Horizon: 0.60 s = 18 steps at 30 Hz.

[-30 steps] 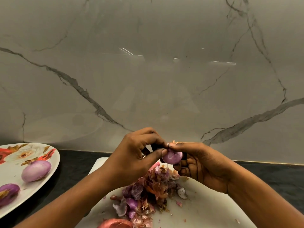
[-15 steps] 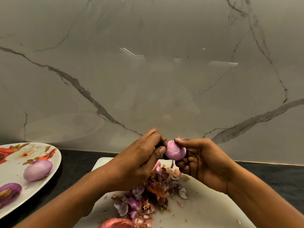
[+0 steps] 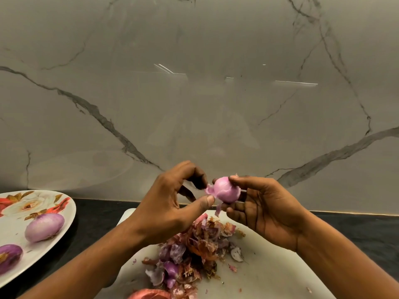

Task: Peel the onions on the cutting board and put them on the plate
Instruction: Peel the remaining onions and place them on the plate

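Right, bottom edge of frame: 1 reddish unpeeled onion (image 3: pixel 149 295), only partly in shot, sits on the white cutting board (image 3: pixel 272 277). Just beyond it, ctr of the board, is a heap of peelings (image 3: pixel 190 251), purple and brown scraps, w/ a few bits scattered to the right.

Above the heap, both hands are off the board. The right hand (image 3: pixel 266 209), palm facing left, grips the task onion (image 3: pixel 226 189), thumb on top, fingers curled underneath. It's pale pink, mostly bare. The left hand (image 3: pixel 170 203) has fingers bent, thumb and fingertip pinching a loose skin flap (image 3: pixel 209 189) at the onion's left side; another strip hangs below.

Lower left of frame: a floral plate (image 3: pixel 15 214) holds 2 onions, a pale peeled onion (image 3: pixel 44 227) and a darker purple onion (image 3: pixel 9 256) cut by the frame edge. Plate and board are apart on a dark countertop (image 3: pixel 97 219). Behind, the top 2/3 of frame: a grey-veined marble wall (image 3: pixel 194 93).
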Each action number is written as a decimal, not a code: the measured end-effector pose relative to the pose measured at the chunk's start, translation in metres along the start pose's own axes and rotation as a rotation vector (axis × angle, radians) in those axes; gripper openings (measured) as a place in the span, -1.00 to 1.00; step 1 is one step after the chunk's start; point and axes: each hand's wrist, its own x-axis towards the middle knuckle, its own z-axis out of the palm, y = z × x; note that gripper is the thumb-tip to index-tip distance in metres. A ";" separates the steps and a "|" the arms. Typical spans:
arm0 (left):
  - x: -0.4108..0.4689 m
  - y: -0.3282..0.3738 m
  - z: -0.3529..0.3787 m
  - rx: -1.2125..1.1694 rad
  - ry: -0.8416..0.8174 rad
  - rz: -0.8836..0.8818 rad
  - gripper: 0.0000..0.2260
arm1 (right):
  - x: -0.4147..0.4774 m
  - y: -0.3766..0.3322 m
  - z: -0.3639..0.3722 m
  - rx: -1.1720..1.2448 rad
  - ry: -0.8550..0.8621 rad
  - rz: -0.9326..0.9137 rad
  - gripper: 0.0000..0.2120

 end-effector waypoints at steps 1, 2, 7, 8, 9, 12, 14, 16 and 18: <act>0.001 0.000 0.000 0.009 0.010 0.013 -0.81 | -0.001 0.000 0.001 -0.002 -0.015 -0.001 -0.60; 0.001 0.000 0.001 0.019 0.001 0.027 -0.78 | -0.001 0.001 0.002 -0.013 -0.022 0.001 -0.59; -0.001 -0.004 0.003 0.025 -0.011 0.068 -0.70 | -0.002 0.001 0.005 -0.193 0.027 -0.001 -0.64; -0.001 -0.004 0.002 0.012 0.007 0.069 -0.71 | -0.002 0.001 0.005 -0.204 0.047 -0.008 -0.65; 0.000 -0.005 0.001 0.009 0.027 0.075 -0.73 | -0.001 0.000 0.004 -0.183 0.065 -0.010 -0.65; 0.002 -0.005 0.000 0.060 0.065 0.092 -0.84 | -0.001 -0.002 0.003 -0.052 0.086 -0.002 -0.65; 0.001 -0.006 0.000 0.052 0.059 0.077 -0.88 | -0.002 -0.002 0.004 -0.024 0.082 -0.009 -0.62; 0.001 -0.007 -0.002 0.018 0.046 0.051 -0.89 | -0.001 0.000 0.005 -0.023 0.092 -0.015 -0.59; 0.000 -0.005 -0.003 -0.028 0.024 0.027 -0.90 | -0.001 0.001 0.005 -0.013 0.102 -0.023 -0.59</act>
